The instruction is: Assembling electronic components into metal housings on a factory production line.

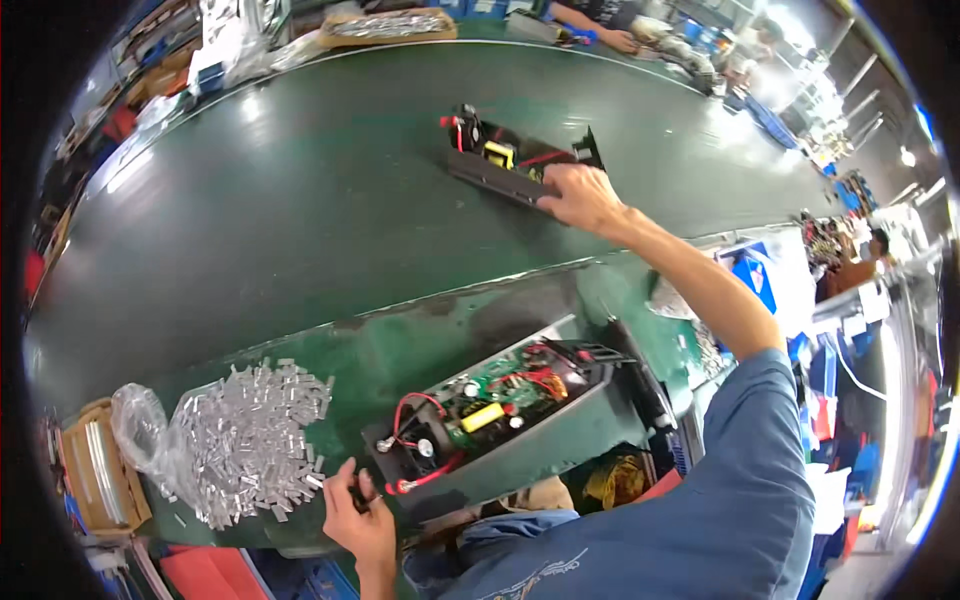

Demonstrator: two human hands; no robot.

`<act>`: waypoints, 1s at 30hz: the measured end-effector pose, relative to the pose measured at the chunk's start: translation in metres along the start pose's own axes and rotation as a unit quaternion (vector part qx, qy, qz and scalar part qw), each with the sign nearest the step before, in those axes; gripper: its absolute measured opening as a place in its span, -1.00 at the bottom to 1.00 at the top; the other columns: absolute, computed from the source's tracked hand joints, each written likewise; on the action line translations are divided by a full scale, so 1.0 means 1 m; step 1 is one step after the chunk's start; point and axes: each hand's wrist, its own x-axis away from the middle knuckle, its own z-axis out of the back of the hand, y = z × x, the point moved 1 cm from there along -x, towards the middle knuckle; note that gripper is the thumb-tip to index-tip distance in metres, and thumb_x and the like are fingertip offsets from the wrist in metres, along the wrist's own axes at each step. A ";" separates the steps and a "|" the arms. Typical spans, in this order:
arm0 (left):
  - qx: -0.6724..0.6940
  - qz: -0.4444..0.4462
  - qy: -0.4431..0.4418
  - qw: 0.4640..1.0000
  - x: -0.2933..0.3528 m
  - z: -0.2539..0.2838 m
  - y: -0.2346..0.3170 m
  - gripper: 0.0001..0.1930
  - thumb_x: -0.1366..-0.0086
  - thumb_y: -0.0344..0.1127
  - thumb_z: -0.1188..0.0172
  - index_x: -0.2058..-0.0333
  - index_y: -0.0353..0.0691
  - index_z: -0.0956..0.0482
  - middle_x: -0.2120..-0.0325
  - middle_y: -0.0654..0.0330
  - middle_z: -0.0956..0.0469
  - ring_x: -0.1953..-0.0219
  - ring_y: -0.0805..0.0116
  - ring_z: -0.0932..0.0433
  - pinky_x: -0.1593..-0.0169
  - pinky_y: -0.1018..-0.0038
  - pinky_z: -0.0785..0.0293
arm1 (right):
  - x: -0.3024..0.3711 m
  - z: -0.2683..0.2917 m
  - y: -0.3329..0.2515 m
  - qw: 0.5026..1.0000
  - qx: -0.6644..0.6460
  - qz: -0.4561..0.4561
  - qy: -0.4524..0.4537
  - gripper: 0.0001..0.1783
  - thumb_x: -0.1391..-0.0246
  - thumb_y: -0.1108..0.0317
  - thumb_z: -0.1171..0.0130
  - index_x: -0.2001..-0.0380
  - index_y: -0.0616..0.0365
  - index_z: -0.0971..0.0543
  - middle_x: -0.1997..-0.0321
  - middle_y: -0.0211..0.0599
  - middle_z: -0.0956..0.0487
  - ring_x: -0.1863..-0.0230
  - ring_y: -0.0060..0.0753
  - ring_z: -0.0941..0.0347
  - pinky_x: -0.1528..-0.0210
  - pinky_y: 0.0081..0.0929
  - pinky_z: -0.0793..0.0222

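Out over the dark green belt, my right hand [580, 196] is closed on the near side wall of an open black metal housing [490, 174]. Inside that housing show a yellow-wrapped transformer and red wires. Close to me, a second open housing [540, 450] lies at a slant on the bench, its green circuit board [500, 385] facing up with a yellow part and red leads. My left hand [360, 520] is beside this housing's left end, fingers curled round a small dark thing too hidden to name. Left of it lies a heap of small shiny, clear-to-silver pieces [255, 440].
A clear plastic bag [142, 425] touches the heap, and a cardboard box [100, 470] stands at far left. Beyond the belt, a tray of silvery parts [385, 28] and a co-worker's hand [618, 40] show. A dark cylindrical tool [645, 380] stands by the near housing's right end.
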 end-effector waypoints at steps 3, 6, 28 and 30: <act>0.007 -0.026 -0.006 1.000 0.000 -0.003 0.000 -0.80 -0.34 -0.52 -0.20 0.07 -0.29 -0.59 0.40 0.10 -0.47 0.49 0.29 -0.46 0.39 0.44 -0.42 | 0.062 0.024 0.015 0.999 0.017 -0.029 0.001 -0.67 0.08 0.14 -0.37 0.38 0.17 -0.59 0.37 -0.08 -0.64 0.26 0.05 -0.60 0.18 -0.07 -0.49; -0.011 -0.052 0.019 0.998 -0.001 -0.004 0.001 -0.84 -0.38 -0.46 -0.18 0.09 -0.28 -0.59 0.39 0.10 -0.49 0.49 0.28 -0.47 0.39 0.42 -0.42 | 0.111 0.037 0.019 0.997 0.021 -0.073 -0.006 -0.65 0.08 0.16 -0.37 0.31 0.18 -0.59 0.37 -0.06 -0.65 0.26 0.06 -0.61 0.18 -0.07 -0.51; -0.126 -0.030 0.047 0.990 -0.070 0.055 -0.065 -0.87 -0.41 -0.40 -0.09 0.17 -0.33 -0.51 0.24 0.07 -0.52 0.27 0.19 -0.55 0.17 0.37 -0.45 | 0.230 0.108 -0.116 0.959 -0.145 0.008 0.243 -0.69 -0.02 0.50 -0.33 0.12 0.15 -0.58 0.29 -0.21 -0.53 0.24 -0.14 -0.55 0.27 -0.29 -0.53; -0.139 -0.100 0.003 0.985 -0.055 0.072 0.006 -0.80 -0.41 -0.30 -0.25 0.09 -0.28 -0.61 0.46 0.09 -0.54 0.55 0.22 -0.51 0.41 0.38 -0.47 | 0.244 0.108 -0.148 0.939 -0.277 0.015 0.203 -0.76 -0.07 0.50 -0.32 0.15 0.15 -0.63 0.33 -0.23 -0.59 0.32 -0.15 -0.57 0.32 -0.29 -0.52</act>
